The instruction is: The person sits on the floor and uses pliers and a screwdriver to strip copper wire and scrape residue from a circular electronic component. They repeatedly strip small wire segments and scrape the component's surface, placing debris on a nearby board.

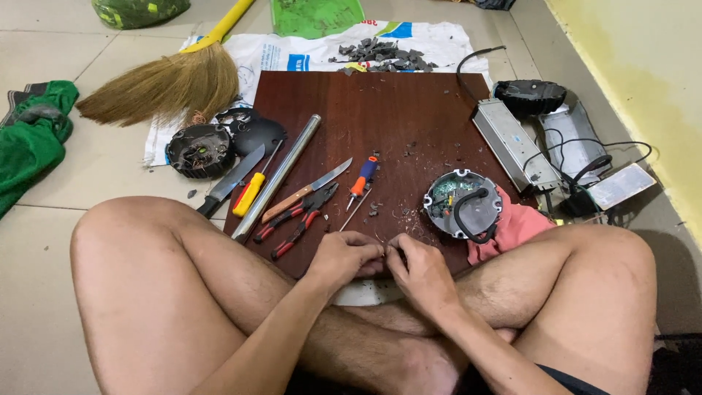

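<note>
**Open middle, crowded edges**

We see bare wood across the centre and far part of the board (395, 117), with only small crumbs on it. On the left, a steel tube (278, 175), knife (306, 192), pliers (298, 218) and orange-handled screwdriver (360, 183) bar the way. On the right, a round housing (463, 205) with its looped black cable blocks the near edge. Grey debris (380, 55) lies beyond the far edge.

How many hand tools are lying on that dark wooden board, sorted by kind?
Knives: 2, a black-handled knife and a wooden-handled knife
Screwdrivers: 2, a yellow-handled screwdriver and an orange-and-blue screwdriver
Pliers: 1, red-handled pliers
Metal tube: 1, a long silver tube
Total: 6

The left hand and right hand meet at the board's near edge, holding none of these.
</note>
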